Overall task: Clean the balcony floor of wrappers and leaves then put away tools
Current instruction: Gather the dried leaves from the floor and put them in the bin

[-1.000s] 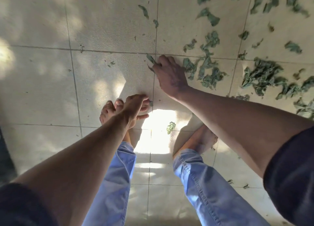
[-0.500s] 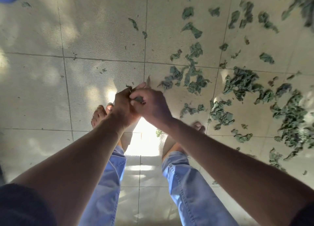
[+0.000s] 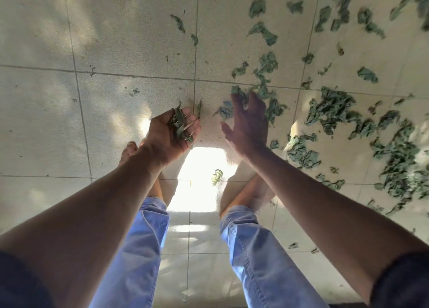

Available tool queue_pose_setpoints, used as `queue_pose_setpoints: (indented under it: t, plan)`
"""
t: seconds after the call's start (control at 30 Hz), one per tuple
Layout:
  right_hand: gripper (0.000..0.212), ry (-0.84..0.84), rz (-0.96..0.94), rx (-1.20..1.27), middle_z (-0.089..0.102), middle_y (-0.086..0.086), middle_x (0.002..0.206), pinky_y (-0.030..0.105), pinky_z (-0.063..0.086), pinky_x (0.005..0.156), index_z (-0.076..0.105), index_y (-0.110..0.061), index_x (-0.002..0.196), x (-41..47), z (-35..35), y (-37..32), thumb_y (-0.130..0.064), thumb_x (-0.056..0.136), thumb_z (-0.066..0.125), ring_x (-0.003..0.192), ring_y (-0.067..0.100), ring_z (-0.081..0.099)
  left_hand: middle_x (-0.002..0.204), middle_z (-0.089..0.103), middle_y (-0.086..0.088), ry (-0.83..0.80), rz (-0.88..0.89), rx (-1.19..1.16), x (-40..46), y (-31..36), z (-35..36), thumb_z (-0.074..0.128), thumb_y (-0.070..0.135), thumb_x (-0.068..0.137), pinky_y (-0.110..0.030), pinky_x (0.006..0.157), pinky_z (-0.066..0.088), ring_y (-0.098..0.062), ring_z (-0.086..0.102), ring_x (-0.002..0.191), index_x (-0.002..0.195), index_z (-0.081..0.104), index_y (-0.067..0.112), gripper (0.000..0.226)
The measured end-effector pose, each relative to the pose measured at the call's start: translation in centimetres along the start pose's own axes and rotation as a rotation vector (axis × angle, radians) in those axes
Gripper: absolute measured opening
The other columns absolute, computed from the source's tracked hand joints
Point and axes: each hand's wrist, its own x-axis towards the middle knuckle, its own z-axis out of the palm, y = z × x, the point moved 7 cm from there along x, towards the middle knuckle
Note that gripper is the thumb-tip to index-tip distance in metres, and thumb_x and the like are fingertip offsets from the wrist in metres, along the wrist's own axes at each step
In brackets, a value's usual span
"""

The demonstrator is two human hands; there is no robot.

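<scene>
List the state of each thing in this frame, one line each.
left hand: palm up, cupped, fingers curled round a small bunch of leaves.
leaves in hand: held in the left palm, off the floor.
right hand: open, fingers spread, holding nothing, blurred above the floor.
leaves on floor: scattered loose, thickest to the right, not yet gathered.
single leaf: lying alone in the sunlit patch between the feet.
floor: tiled, partly sunlit.
</scene>
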Motion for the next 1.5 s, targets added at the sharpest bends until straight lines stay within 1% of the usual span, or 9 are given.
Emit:
queue_pose_setpoints:
  t: [0.1, 0.33, 0.47, 0.63, 0.9, 1.07, 1.27, 1.4, 1.5]
  plan:
    - [0.077, -0.012, 0.056, -0.037, 0.026, 0.019, 0.155, 0.052, 0.054, 0.093, 0.037, -0.027, 0.146, 2.0, 2.1, 0.5, -0.051, 0.084, 0.076, 0.140, 0.040, 0.034, 0.085, 0.069, -0.007, -0.016, -0.020, 0.059, 0.5, -0.4, 0.3, 0.044, 0.028, 0.104, -0.035, 0.079, 0.058, -0.021, 0.069, 0.075, 0.094, 0.073, 0.011, 0.035]
    - [0.026, 0.047, -0.195, 0.088, 0.053, 0.013, 0.115, 0.044, 0.062, 0.066, 0.063, -0.008, 0.114, 2.1, 3.3, -1.3, -0.002, 0.089, 0.068, 0.107, 0.033, 0.054, 0.084, 0.044, -0.001, -0.160, -0.059, 0.059, 0.7, -1.0, 1.2, 0.053, 0.022, 0.090, -0.028, 0.081, 0.042, -0.016, 0.036, 0.074, 0.091, 0.060, 0.016, 0.010]
    - [0.032, 0.085, -0.185, 0.307, 0.064, 0.008, 0.107, 0.042, 0.058, 0.084, 0.071, -0.010, 0.119, 2.0, 1.7, -0.9, 0.000, 0.089, 0.067, 0.095, 0.023, 0.062, 0.094, 0.067, -0.006, -0.083, -0.022, 0.176, 1.4, -0.9, 0.3, 0.044, 0.024, 0.103, -0.035, 0.085, 0.059, -0.019, 0.058, 0.077, 0.106, 0.069, 0.012, 0.027]
    - [0.017, 0.229, -0.298, 0.541, 0.070, 0.005, 0.096, 0.023, 0.054, 0.072, 0.076, -0.006, 0.103, -2.2, -5.0, -3.7, -0.002, 0.086, 0.074, 0.078, 0.011, 0.062, 0.096, 0.071, -0.008, -0.160, 0.039, 0.190, 0.5, -1.4, 3.3, 0.046, 0.024, 0.102, -0.034, 0.086, 0.058, -0.019, 0.069, 0.087, 0.112, 0.069, 0.009, 0.029]
    - [0.037, 0.315, -0.324, 0.471, 0.066, 0.021, 0.124, 0.046, 0.060, 0.090, 0.071, 0.001, 0.117, -6.3, -7.2, -3.4, 0.001, 0.081, 0.078, 0.112, 0.034, 0.066, 0.087, 0.069, -0.008, -0.355, -0.096, -0.044, -0.1, -3.8, 10.0, 0.050, 0.019, 0.096, -0.027, 0.084, 0.045, -0.020, 0.061, 0.088, 0.088, 0.074, 0.008, 0.028]
    - [0.026, 0.467, -0.273, 0.452, 0.068, 0.010, 0.123, 0.032, 0.056, 0.085, 0.074, -0.006, 0.118, -7.6, -9.2, 1.0, -0.017, 0.095, 0.069, 0.107, 0.021, 0.066, 0.086, 0.069, -0.009, -0.380, -0.058, -0.011, 0.2, -3.8, 11.4, 0.045, 0.023, 0.098, -0.035, 0.081, 0.049, -0.024, 0.064, 0.081, 0.090, 0.070, 0.008, 0.030]
    - [0.071, 0.140, 0.013, 0.010, 0.042, 0.014, 0.155, 0.041, 0.054, 0.097, 0.042, -0.022, 0.152, -2.3, -1.8, 8.8, -0.020, 0.088, 0.072, 0.134, 0.032, 0.047, 0.085, 0.063, -0.011, -0.396, -0.072, -0.013, 1.5, -5.3, 10.9, 0.041, 0.019, 0.098, -0.035, 0.080, 0.051, -0.027, 0.059, 0.080, 0.091, 0.066, 0.007, 0.029]
    - [0.107, 0.010, -0.072, -0.069, 0.002, 0.014, 0.171, 0.050, 0.041, 0.114, 0.008, -0.029, 0.164, 1.0, 1.3, 9.1, 0.001, 0.082, 0.070, 0.155, 0.042, 0.010, 0.085, 0.060, -0.009, -0.370, -0.092, 0.013, 1.7, -6.3, 9.8, 0.040, 0.019, 0.099, -0.034, 0.079, 0.050, -0.025, 0.059, 0.080, 0.091, 0.066, 0.008, 0.029]
    - [0.111, -0.027, -0.165, -0.074, -0.004, 0.011, 0.172, 0.055, 0.039, 0.115, 0.008, -0.029, 0.164, 2.2, 1.6, 8.4, 0.012, 0.078, 0.066, 0.157, 0.040, 0.003, 0.086, 0.060, -0.009, -0.348, -0.098, 0.022, 1.6, -6.8, 8.9, 0.041, 0.019, 0.099, -0.033, 0.082, 0.050, -0.025, 0.059, 0.081, 0.091, 0.066, 0.008, 0.029]
